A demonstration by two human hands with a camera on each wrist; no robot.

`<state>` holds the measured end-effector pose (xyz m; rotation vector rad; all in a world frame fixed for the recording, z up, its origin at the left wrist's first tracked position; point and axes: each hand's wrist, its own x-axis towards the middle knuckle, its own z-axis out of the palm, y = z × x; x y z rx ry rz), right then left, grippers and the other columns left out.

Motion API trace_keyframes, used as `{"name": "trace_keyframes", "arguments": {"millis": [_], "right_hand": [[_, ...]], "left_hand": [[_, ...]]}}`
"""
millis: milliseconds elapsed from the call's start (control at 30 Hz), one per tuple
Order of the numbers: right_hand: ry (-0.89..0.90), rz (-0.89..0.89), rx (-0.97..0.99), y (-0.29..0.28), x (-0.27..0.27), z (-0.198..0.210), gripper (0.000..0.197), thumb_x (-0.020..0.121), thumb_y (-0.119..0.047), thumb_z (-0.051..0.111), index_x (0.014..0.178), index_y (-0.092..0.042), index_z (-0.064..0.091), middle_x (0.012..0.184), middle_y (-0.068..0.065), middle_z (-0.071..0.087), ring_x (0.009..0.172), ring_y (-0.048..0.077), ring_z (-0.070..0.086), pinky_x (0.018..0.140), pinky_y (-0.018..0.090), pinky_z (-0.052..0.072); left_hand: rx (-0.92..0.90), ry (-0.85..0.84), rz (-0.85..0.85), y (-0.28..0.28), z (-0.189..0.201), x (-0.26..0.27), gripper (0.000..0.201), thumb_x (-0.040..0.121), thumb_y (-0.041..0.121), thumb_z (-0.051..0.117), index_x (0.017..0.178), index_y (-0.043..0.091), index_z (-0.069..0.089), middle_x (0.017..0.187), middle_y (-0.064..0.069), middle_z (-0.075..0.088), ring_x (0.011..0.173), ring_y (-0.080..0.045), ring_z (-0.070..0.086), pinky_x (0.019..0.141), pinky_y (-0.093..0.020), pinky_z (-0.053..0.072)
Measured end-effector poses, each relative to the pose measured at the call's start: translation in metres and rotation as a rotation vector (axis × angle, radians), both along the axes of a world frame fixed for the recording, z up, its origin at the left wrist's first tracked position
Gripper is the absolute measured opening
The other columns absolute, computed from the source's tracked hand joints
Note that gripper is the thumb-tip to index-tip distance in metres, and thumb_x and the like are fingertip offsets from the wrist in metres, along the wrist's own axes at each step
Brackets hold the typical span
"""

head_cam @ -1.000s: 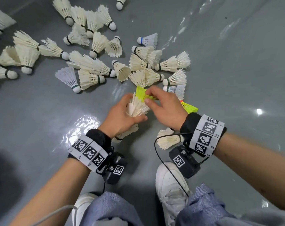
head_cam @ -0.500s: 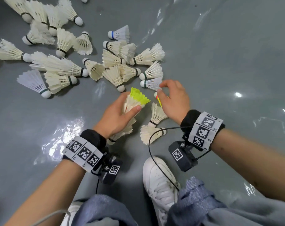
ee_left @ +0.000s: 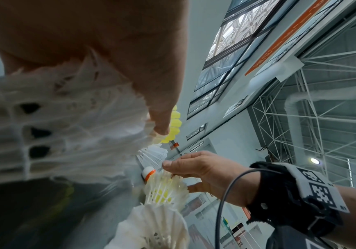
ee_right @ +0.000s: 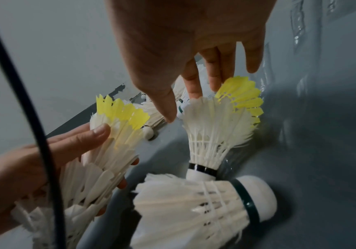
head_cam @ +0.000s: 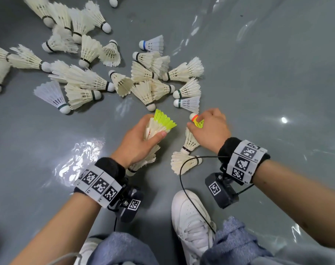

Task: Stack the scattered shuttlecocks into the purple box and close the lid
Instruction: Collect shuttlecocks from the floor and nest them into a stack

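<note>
My left hand [head_cam: 139, 140] grips a nested stack of white shuttlecocks [head_cam: 153, 131] topped by a yellow one [head_cam: 164, 121]; in the right wrist view this stack [ee_right: 113, 139] lies slanted in the hand's fingers [ee_right: 83, 139]. My right hand [head_cam: 210, 129] is curled over a second yellow shuttlecock with an orange band [head_cam: 198, 122] on the floor, its fingertips on that shuttlecock's skirt [ee_right: 242, 96]. Two white shuttlecocks [head_cam: 190, 141] [head_cam: 183, 164] lie under the right wrist. No purple box is in view.
Several white shuttlecocks [head_cam: 143, 73] lie scattered on the glossy grey floor [head_cam: 258, 73] ahead and to the left. A white shoe [head_cam: 191, 217] and jeans-clad knees sit close below the hands. A black cable [head_cam: 182, 180] loops from the right wrist camera.
The right hand left the first yellow shuttlecock on top of the left hand's stack, moved right and closed over the second yellow one. The left hand kept its grip.
</note>
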<state>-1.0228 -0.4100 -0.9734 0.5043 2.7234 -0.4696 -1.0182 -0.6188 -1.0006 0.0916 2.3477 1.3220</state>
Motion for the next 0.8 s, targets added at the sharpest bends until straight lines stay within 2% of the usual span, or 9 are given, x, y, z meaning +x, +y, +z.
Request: {"name": "trace_keyframes", "arguments": {"millis": [100,200,267,400,500,600,667,800], "right_hand": [[-0.008,-0.176,0.089,-0.003,-0.003,0.002,0.051,0.089,-0.047,0.047,0.119,-0.007,0.043,0.127,0.016,0.036,0.118,0.035,0.037,0.098,0.047,0.039],[-0.154,-0.182,0.099,0.002,-0.008,0.000,0.055,0.090,-0.050,0.046,0.122,-0.006,0.040,0.126,0.018,0.043,0.113,0.037,0.047,0.089,0.041,0.041],[-0.157,-0.174,0.037,0.004,-0.012,-0.003,0.054,0.090,-0.048,0.049,0.122,-0.005,0.041,0.124,0.019,0.049,0.109,0.037,0.052,0.083,0.037,0.042],[-0.044,-0.064,-0.055,-0.001,-0.015,-0.010,0.037,0.090,-0.025,0.057,0.121,-0.007,0.047,0.121,0.017,0.051,0.110,0.033,0.051,0.086,0.030,0.039],[0.103,-0.015,-0.167,-0.009,-0.016,-0.014,0.031,0.084,-0.012,0.061,0.115,-0.015,0.054,0.113,0.010,0.053,0.099,0.023,0.053,0.084,0.022,0.036],[0.224,-0.055,-0.287,-0.019,-0.019,-0.010,0.038,0.082,-0.008,0.065,0.118,-0.015,0.053,0.099,-0.001,0.053,0.084,0.013,0.050,0.086,0.020,0.041],[0.309,-0.082,-0.379,-0.027,-0.022,-0.003,0.041,0.083,-0.006,0.064,0.122,-0.014,0.053,0.092,-0.005,0.053,0.079,0.012,0.051,0.080,0.013,0.039],[0.497,-0.029,-0.489,-0.045,-0.029,0.014,0.037,0.085,-0.004,0.060,0.118,-0.018,0.055,0.086,-0.004,0.060,0.076,0.012,0.055,0.073,0.011,0.039]], "left_hand": [[-0.012,-0.004,0.019,-0.008,-0.001,0.000,0.050,0.087,0.047,0.059,0.132,0.031,0.042,0.109,0.009,0.061,0.098,-0.014,0.055,0.080,-0.020,0.036],[-0.024,0.002,0.012,-0.011,0.000,0.000,0.049,0.088,0.049,0.059,0.130,0.032,0.043,0.104,0.010,0.060,0.093,-0.013,0.054,0.077,-0.019,0.035],[-0.027,0.000,0.006,-0.011,0.002,0.000,0.047,0.088,0.048,0.058,0.130,0.032,0.043,0.101,0.011,0.059,0.090,-0.012,0.053,0.075,-0.018,0.034],[-0.016,0.009,0.012,-0.011,0.006,-0.001,0.049,0.088,0.045,0.060,0.131,0.031,0.043,0.103,0.010,0.059,0.093,-0.012,0.053,0.076,-0.018,0.034],[0.002,0.009,0.018,-0.013,0.007,-0.002,0.049,0.088,0.045,0.061,0.131,0.032,0.043,0.106,0.010,0.060,0.096,-0.012,0.054,0.079,-0.020,0.036],[-0.002,0.011,0.030,-0.018,0.006,-0.002,0.049,0.088,0.045,0.061,0.132,0.032,0.043,0.107,0.011,0.059,0.096,-0.011,0.054,0.080,-0.021,0.036],[-0.021,0.010,0.044,-0.022,0.005,-0.002,0.050,0.088,0.045,0.061,0.133,0.032,0.043,0.108,0.012,0.058,0.097,-0.010,0.053,0.080,-0.020,0.035],[-0.044,0.012,0.089,-0.033,0.001,-0.001,0.050,0.086,0.047,0.062,0.131,0.035,0.044,0.107,0.010,0.060,0.098,-0.012,0.054,0.081,-0.019,0.036]]}}
